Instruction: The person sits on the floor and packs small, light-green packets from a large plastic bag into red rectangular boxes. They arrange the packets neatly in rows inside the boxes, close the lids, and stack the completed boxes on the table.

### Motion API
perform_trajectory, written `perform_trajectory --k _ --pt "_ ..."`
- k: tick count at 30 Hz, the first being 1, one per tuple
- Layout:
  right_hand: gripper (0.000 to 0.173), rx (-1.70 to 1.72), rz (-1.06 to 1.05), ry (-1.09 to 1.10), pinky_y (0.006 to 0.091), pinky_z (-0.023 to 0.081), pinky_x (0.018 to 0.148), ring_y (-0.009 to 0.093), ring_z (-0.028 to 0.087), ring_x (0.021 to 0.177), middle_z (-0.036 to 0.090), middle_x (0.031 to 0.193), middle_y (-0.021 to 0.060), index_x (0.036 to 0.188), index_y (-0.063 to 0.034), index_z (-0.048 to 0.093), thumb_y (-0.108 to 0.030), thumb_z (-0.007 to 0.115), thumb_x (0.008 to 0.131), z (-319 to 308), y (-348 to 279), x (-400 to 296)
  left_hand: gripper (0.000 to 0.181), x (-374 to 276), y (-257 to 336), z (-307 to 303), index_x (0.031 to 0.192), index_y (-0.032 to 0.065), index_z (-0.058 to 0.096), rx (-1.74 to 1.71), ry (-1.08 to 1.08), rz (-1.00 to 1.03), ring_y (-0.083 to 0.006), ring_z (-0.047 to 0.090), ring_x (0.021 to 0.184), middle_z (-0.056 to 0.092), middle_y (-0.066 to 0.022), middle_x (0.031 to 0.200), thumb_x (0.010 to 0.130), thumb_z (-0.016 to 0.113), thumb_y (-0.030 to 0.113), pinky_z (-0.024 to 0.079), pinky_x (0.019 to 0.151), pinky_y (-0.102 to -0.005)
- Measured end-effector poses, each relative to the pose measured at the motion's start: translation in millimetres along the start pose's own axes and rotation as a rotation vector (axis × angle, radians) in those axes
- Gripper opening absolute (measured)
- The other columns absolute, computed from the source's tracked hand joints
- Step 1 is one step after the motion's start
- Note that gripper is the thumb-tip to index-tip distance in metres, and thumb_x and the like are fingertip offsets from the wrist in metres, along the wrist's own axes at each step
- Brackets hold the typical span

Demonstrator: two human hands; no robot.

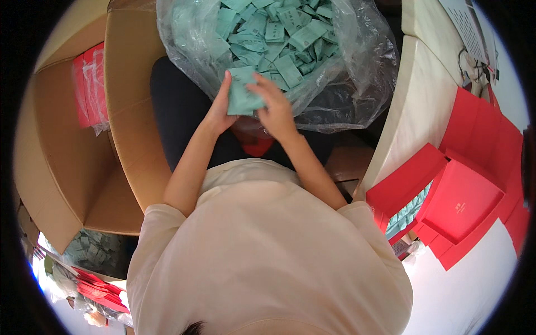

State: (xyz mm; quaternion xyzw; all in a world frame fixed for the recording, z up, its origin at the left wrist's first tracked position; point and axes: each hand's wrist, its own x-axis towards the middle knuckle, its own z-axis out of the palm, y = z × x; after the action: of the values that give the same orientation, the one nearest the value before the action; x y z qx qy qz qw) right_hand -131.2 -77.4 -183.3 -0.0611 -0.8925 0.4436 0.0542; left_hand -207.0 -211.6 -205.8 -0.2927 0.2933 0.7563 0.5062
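Several green sachets [243, 94] are gathered in a stack in my left hand [220, 106], the thumb along their left edge. My right hand [274, 109] is at the stack's right side, its fingers spread and blurred over the top sachet; whether it grips one I cannot tell. Just beyond both hands, a clear plastic bag [356, 75] stands wide open, filled with loose green sachets [289, 69] that bear printed writing.
At my left stands an open cardboard box [125, 83] with red plastic-wrapped packages [92, 88] inside. To the right, a pale tabletop [423, 83] carries red boxes [465, 201], one holding green sachets [408, 211]. More sachets [94, 249] lie behind the cardboard box, near stacked red sheets [100, 291].
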Motion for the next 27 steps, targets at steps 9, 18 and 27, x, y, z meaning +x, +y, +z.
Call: perform_trajectory --k 9,18,27 --pt "0.047 0.126 0.07 0.076 0.039 0.041 0.092 0.031 0.051 0.108 0.05 0.124 0.015 0.129 -0.0068 0.048 -0.01 0.061 0.084 -7 -26 -12 0.049 2 9 -15 0.135 0.0048 0.041 -0.21 -0.351 0.074 -0.0189 0.058 0.106 0.054 -0.0128 0.128 0.092 0.048 0.027 0.048 0.089 -0.031" --pt "0.033 0.31 0.347 0.187 0.0282 0.048 0.064 0.016 0.058 0.071 0.058 0.1 0.0109 0.112 0.0001 0.053 -0.016 0.065 0.087 16 -44 -12 0.046 0 4 -13 0.136 0.0087 0.039 -0.125 -0.295 0.225 -0.0237 0.051 0.115 0.053 -0.0085 0.124 0.094 0.046 0.027 0.044 0.097 -0.039" --pt "0.019 0.15 0.361 0.108 0.041 0.046 0.063 0.037 0.059 0.073 0.06 0.081 0.0195 0.091 0.0006 0.055 -0.017 0.059 0.088 18 -38 -12 0.055 3 1 -22 0.127 0.0072 0.045 -0.237 -0.037 0.267 -0.0213 0.051 0.111 0.054 -0.0055 0.116 0.093 0.045 0.051 0.042 0.098 -0.0399"
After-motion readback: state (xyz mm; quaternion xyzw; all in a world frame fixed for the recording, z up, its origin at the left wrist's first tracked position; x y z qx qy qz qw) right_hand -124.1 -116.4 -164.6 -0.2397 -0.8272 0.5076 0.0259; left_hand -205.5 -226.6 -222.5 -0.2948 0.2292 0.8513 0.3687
